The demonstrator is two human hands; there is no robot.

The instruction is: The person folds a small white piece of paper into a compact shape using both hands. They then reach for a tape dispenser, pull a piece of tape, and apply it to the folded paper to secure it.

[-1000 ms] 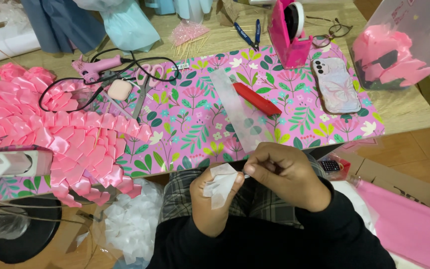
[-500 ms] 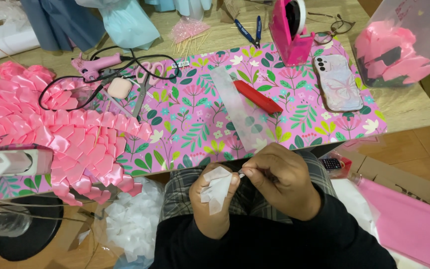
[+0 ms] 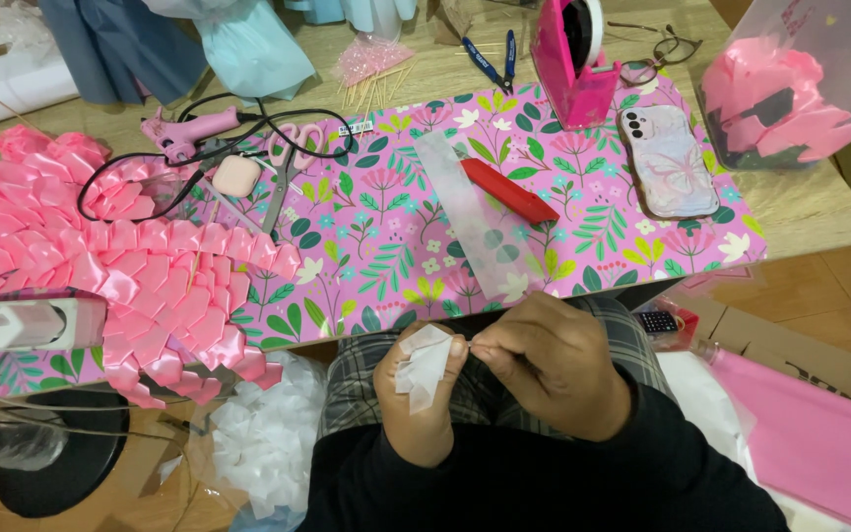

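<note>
- The left hand (image 3: 424, 409), low in the centre of the frame, is curled closed around a small folded piece of white satin ribbon (image 3: 424, 366), which fans out over its fingers.
- The right hand (image 3: 556, 363), just beside it and touching at the fingertips, is pinched shut on the ribbon's edge; whether it also holds a pin or needle cannot be told.
- Both hands hover over a grey plaid lap, below the table's near edge.
- At lower left of the hands lies a loose pile of white ribbon pieces (image 3: 270, 433).
- Above the hands, on the pink floral mat (image 3: 396, 236), a clear plastic ruler (image 3: 475, 222) lies with a red box cutter (image 3: 509, 190) resting across it.
- Filling the left of the frame is a large arrangement of folded pink satin ribbon petals (image 3: 100, 266).
- In the upper left, pink-handled scissors (image 3: 283, 172) lie beside a pink glue gun (image 3: 194, 128) with its black cord.
- In the upper right sit a pink tape dispenser (image 3: 573, 59) and a smartphone in a pale butterfly case (image 3: 667, 160).
- Risk, as a judgement: the satin looks slippery, so a slackened pinch could let the fold spring open.
- The piece could then drop into the white pile and be hard to pick out again.
</note>
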